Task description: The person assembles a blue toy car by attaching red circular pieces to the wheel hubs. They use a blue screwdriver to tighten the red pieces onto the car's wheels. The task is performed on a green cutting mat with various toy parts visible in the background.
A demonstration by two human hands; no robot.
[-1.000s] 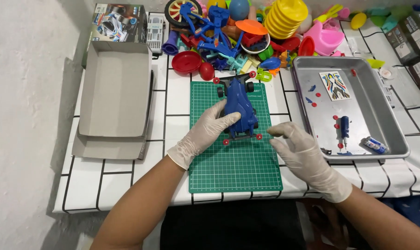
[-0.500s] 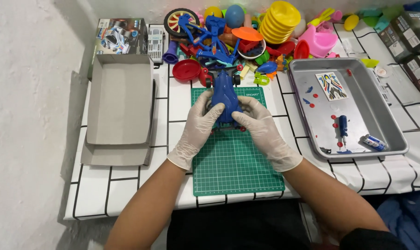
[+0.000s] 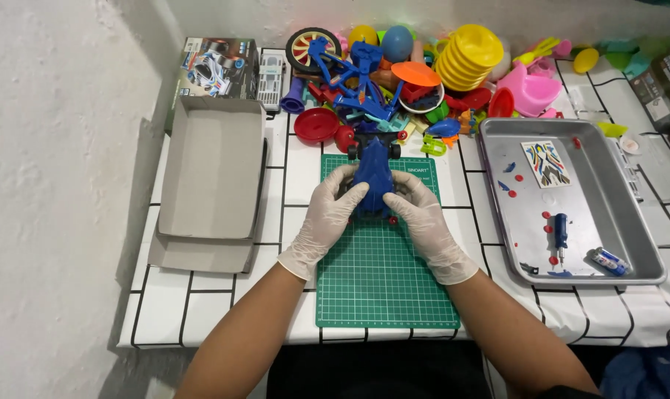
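Note:
A blue toy car (image 3: 374,174) with black wheels and small red parts sits on the upper half of a green cutting mat (image 3: 383,273). Both my hands wear pale gloves. My left hand (image 3: 326,219) grips the car's left side, fingers curled against its body. My right hand (image 3: 424,221) holds the right side the same way. The car's rear half is partly hidden between my fingers.
An open grey cardboard box (image 3: 211,177) lies at the left. A metal tray (image 3: 571,203) at the right holds a sticker sheet, a small blue screwdriver (image 3: 560,230), red bits and a battery. A heap of coloured plastic toys (image 3: 416,74) fills the back of the tiled table.
My right hand came in from the mat's right side and took hold of the car. Both hands slid the car toward the far end of the mat.

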